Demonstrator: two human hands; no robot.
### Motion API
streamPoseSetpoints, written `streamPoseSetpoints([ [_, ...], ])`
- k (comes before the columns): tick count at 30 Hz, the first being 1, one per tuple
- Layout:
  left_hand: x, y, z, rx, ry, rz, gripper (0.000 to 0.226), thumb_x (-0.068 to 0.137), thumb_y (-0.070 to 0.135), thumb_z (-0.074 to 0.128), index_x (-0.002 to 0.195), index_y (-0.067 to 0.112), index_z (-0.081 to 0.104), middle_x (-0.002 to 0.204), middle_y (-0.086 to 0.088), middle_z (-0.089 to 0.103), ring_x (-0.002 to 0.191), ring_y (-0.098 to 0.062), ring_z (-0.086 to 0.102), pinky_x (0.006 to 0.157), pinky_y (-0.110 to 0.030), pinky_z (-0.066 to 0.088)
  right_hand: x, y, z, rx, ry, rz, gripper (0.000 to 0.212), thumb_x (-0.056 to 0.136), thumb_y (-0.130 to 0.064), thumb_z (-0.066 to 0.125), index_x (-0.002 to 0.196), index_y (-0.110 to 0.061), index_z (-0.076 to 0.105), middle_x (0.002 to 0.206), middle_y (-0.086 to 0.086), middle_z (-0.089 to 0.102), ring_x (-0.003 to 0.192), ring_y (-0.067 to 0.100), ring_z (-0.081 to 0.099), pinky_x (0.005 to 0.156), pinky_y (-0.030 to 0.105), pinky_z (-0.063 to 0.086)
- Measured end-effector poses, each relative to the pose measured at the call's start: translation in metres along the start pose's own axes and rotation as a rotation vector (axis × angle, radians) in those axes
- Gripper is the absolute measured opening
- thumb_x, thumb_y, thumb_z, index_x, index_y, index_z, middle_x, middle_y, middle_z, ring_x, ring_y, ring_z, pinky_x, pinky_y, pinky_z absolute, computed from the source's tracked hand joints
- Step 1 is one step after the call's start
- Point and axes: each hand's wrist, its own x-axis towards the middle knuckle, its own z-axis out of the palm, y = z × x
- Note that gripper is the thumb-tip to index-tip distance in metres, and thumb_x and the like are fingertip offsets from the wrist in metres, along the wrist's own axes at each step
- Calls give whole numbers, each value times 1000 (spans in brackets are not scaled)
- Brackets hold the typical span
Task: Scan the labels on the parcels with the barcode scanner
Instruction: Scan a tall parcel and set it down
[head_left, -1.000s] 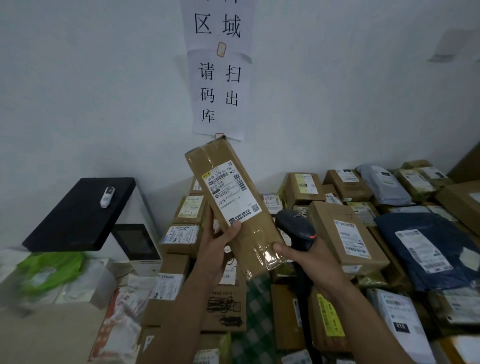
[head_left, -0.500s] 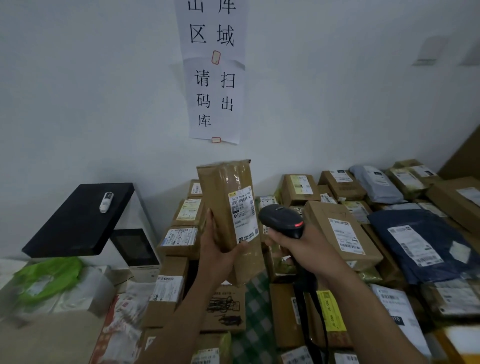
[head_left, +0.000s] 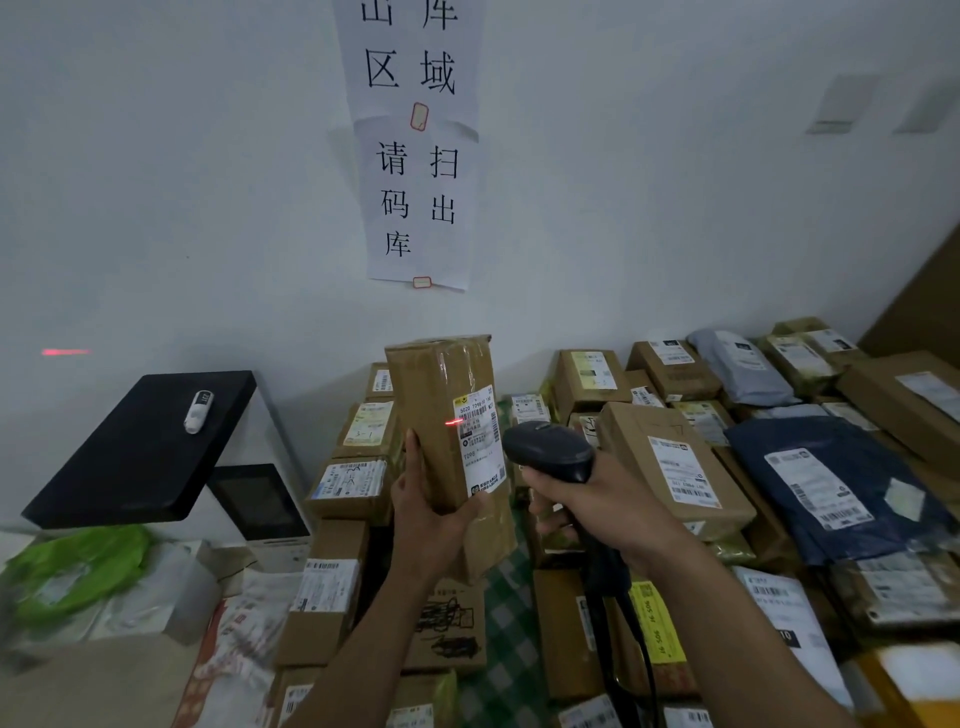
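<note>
My left hand (head_left: 426, 512) grips a tall brown cardboard parcel (head_left: 441, 410) upright above the pile, its white label (head_left: 480, 441) turned to the right. A red scan line crosses the label's left edge near the barcode. My right hand (head_left: 597, 499) grips a black barcode scanner (head_left: 548, 449), whose head points left at the label from a short distance. The scanner's black cable hangs down below my right wrist.
Many labelled parcels (head_left: 670, 457) and a dark blue mailer bag (head_left: 831, 478) cover the surface ahead and to the right. A black-topped white machine (head_left: 140, 447) stands at the left, with green bags (head_left: 78, 566) below. A paper sign (head_left: 415, 156) hangs on the wall.
The left hand has turned the parcel from tilted, label facing me, to upright with the label facing right. The right hand has raised the scanner toward it, and a red scan line now shows.
</note>
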Motion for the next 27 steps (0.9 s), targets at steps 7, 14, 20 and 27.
streamPoseSetpoints([
  [7,11,-10,3,-27,-22,-17,129,63,61,91,154,64,0,157,3,38,138,-22,51,105,-57,52,11,3,0,-10,-10,13,21,96,-34,72,112,-22,71,89,5,79,79,18,76,71,29,57],
  [14,22,-13,6,-24,-50,-33,130,61,60,90,152,66,-2,156,3,39,137,-21,50,104,-58,51,23,3,-3,24,-11,-8,23,97,-33,71,118,-25,68,90,8,79,76,18,75,73,31,56],
  [20,29,-15,11,7,-53,-35,131,60,66,87,154,64,-6,156,1,40,138,-21,49,107,-57,50,37,7,-8,63,-23,-3,22,96,-31,72,117,-30,67,94,11,79,80,22,77,66,27,53],
  [27,34,-20,21,-237,-253,-307,84,79,51,85,146,60,36,132,16,65,120,-12,63,97,-44,57,76,56,-5,115,142,45,34,92,-41,76,123,-41,63,101,-20,76,90,0,71,62,16,55],
])
